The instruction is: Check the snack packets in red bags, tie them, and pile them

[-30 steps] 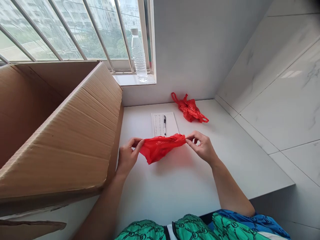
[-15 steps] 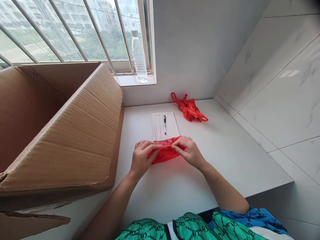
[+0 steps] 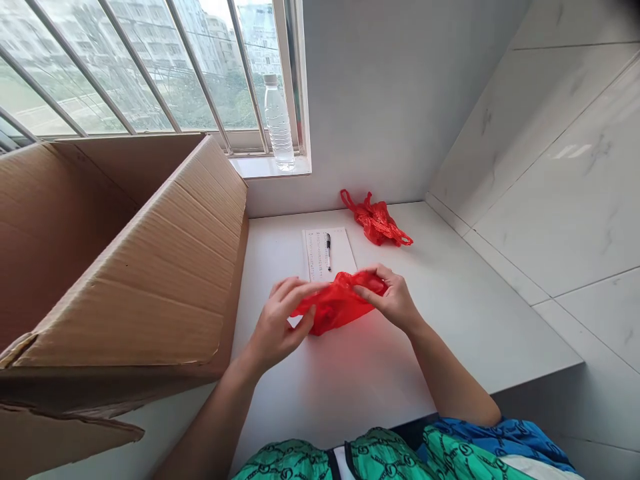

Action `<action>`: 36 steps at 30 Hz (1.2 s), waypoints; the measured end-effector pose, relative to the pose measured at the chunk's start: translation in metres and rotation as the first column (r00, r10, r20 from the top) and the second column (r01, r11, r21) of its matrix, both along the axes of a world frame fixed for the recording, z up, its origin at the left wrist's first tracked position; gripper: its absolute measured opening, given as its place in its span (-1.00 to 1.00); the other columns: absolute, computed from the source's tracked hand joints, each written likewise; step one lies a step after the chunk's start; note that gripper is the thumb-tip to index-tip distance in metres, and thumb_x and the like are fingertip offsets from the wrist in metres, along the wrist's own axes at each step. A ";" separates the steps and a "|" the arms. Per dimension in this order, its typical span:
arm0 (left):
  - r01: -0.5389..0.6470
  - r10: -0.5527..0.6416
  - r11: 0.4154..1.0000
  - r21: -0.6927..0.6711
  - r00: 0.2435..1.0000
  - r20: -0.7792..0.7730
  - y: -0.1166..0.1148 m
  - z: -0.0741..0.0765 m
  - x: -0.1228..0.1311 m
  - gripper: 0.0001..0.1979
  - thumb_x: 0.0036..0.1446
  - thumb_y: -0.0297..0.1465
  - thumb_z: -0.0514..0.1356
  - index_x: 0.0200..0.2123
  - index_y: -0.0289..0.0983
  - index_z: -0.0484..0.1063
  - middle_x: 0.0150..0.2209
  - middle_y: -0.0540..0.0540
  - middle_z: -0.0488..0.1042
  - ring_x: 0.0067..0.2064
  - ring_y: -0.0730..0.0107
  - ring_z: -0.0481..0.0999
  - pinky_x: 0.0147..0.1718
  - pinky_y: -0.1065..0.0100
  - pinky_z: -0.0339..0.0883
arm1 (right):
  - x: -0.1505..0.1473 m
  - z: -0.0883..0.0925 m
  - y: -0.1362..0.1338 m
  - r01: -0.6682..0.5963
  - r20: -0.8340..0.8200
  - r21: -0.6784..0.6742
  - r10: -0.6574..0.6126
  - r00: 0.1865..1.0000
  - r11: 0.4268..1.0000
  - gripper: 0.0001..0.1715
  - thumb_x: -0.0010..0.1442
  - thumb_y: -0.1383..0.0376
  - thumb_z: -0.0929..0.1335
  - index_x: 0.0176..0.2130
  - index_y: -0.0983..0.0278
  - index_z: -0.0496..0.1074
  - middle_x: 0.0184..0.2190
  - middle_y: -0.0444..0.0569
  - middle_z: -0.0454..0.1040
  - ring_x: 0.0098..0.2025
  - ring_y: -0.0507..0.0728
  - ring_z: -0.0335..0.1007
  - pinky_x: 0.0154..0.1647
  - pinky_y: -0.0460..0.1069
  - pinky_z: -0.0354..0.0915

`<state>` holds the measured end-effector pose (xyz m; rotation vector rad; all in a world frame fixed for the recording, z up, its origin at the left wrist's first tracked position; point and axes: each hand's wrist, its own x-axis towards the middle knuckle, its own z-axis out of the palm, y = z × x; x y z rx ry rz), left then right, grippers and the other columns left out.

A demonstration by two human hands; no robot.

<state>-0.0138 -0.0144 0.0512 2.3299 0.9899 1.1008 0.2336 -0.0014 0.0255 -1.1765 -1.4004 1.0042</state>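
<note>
Above the white table, a thin red plastic bag (image 3: pixel 337 308) is stretched between my two hands. My left hand (image 3: pixel 284 317) is at its left end, with the thumb below and the fingers along the top, loosely around the film. At the right end, my right hand (image 3: pixel 393 297) grips the bag between thumb and fingers. Just behind the bag lies a sheet of paper (image 3: pixel 345 250) with rows of small marks, its near edge hidden by the bag. A black-and-clear pen (image 3: pixel 329 252) rests on that paper.
A large open cardboard box (image 3: pixel 165 267) fills the left side. Another crumpled red plastic bag (image 3: pixel 377 223) lies at the back of the white table (image 3: pixel 450 300). A clear water bottle (image 3: pixel 279 127) stands on the sill by the barred window. Tiled wall (image 3: pixel 565 180) rises at right.
The red bag has gone from a narrow folded strip to a looser, puffed shape. My right hand has shifted slightly right, and my left hand's thumb and fingers have spread wider.
</note>
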 end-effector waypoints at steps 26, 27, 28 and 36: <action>0.006 0.168 0.960 0.280 0.787 -0.593 -0.003 -0.021 0.024 -0.71 0.24 -0.63 0.00 -0.44 -0.23 0.39 -0.32 -0.02 0.50 -0.21 0.31 0.43 0.03 0.11 0.14 | 0.043 -0.025 0.033 0.006 -0.571 -0.232 -0.142 0.808 0.973 -0.78 0.15 0.10 0.37 -0.34 0.21 0.38 -0.39 -0.16 0.49 -0.34 0.08 0.45 -0.26 0.00 0.38; 0.005 0.155 0.965 0.261 0.794 -0.588 -0.004 -0.019 0.023 -0.71 0.23 -0.62 0.00 -0.46 -0.24 0.37 -0.34 -0.01 0.50 -0.20 0.30 0.43 0.03 0.10 0.14 | 0.043 -0.022 0.031 0.008 -0.512 -0.221 -0.123 0.850 0.975 -0.75 0.16 0.09 0.36 -0.27 0.21 0.40 -0.34 -0.14 0.51 -0.30 0.10 0.47 -0.24 0.01 0.39; 0.013 0.128 0.973 0.233 0.804 -0.581 -0.004 -0.016 0.023 -0.73 0.22 -0.62 0.01 -0.46 -0.24 0.36 -0.36 -0.01 0.50 -0.17 0.28 0.43 0.03 0.10 0.14 | 0.043 -0.018 0.028 0.032 -0.435 -0.192 -0.114 0.893 0.981 -0.70 0.16 0.08 0.37 -0.17 0.20 0.40 -0.26 -0.11 0.52 -0.25 0.12 0.48 -0.20 0.04 0.40; 0.089 -0.040 0.993 0.077 0.872 -0.488 0.000 -0.016 0.046 -0.76 0.06 -0.59 0.03 -0.25 -0.20 0.36 -0.30 -0.05 0.54 -0.03 0.20 0.44 0.11 0.09 0.13 | 0.012 0.030 -0.027 0.050 0.256 0.628 -0.267 0.929 0.777 -0.86 0.32 0.25 0.29 -0.09 0.10 0.37 -0.16 -0.01 0.50 -0.09 0.17 0.47 -0.06 0.09 0.36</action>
